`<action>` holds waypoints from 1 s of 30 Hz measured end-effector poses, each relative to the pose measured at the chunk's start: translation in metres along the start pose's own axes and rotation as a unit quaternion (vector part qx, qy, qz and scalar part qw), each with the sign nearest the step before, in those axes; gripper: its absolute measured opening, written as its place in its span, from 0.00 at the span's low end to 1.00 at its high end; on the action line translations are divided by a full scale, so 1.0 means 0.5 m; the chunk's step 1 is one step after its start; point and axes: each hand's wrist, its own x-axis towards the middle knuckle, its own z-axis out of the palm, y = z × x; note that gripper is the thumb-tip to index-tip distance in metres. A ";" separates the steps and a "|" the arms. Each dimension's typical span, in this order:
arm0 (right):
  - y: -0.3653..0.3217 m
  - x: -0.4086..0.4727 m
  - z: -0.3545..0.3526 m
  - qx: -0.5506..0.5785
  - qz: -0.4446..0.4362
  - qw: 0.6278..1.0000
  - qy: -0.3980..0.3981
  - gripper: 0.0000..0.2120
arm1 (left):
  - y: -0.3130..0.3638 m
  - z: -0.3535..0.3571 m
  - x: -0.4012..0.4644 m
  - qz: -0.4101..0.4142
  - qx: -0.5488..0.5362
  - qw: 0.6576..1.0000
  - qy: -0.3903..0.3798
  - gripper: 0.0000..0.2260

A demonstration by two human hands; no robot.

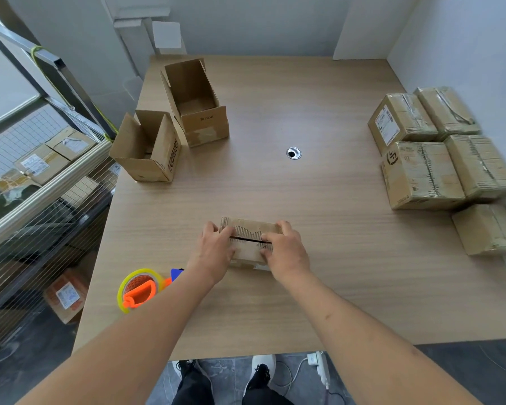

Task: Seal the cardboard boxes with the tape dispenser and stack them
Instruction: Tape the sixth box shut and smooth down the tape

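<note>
A small cardboard box (250,229) is sitting near the front middle of the worktop (304,200), and both hands are working on its top. The flaps are lying nearly closed, with a thin dark slit showing along the seam between them. The left hand (214,249) is pressing down on the left end of the flaps, fingers lying across the cardboard and curling over its edge. The right hand (287,249) is doing the same on the right end, fingers bent onto the flap near the seam, so the box is being held between the two.

Just to the left of the left forearm, the tape dispenser (140,289) is lying on the worktop, yellow and orange with a blue part at its far end, and neither hand is touching it.

Farther back on the left, two open boxes are standing with their flaps up: a shorter one (146,147) nearer, a taller one (196,103) behind it, the two just beside each other. Over on the right edge, sealed boxes (438,147) are sitting packed together in a group, with one more sealed box (488,229) a little nearer the front. A round cable hole (293,153) is showing in the middle of the worktop.

Off to the left, a wire rack (41,176) is holding more parcels. Below the front edge, the person's shoes and a power strip (319,366) are lying on the floor.
</note>
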 end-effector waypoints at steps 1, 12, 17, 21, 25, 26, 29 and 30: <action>-0.002 0.001 0.008 0.005 -0.001 1.000 0.004 0.17 | -0.006 -0.001 -0.002 0.005 -0.005 1.000 0.004 0.21; 0.014 -0.006 0.052 0.044 -0.037 0.998 0.004 0.26 | -0.186 -0.013 -0.135 -0.197 0.152 0.969 -0.009 0.34; 0.005 -0.009 0.067 0.042 -0.065 0.997 -0.015 0.25 | -0.269 0.007 -0.188 -0.148 0.213 0.964 -0.052 0.48; 0.001 -0.009 0.066 0.042 -0.076 0.996 -0.036 0.25 | -0.299 0.002 -0.195 -0.145 0.178 0.973 -0.031 0.52; -0.002 -0.017 0.060 0.037 -0.087 0.994 -0.054 0.25 | -0.312 -0.009 -0.210 -0.150 0.065 0.986 0.024 0.54; -0.005 -0.019 0.058 0.035 -0.087 0.994 -0.059 0.25 | -0.308 -0.018 -0.211 -0.146 0.025 0.988 0.046 0.53; -0.009 -0.029 0.059 0.040 -0.089 0.993 -0.065 0.25 | -0.271 -0.059 -0.190 -0.086 -0.075 0.987 0.113 0.48; -0.009 -0.033 0.063 0.046 -0.092 0.993 -0.062 0.25 | -0.254 -0.076 -0.177 -0.044 -0.090 0.987 0.128 0.47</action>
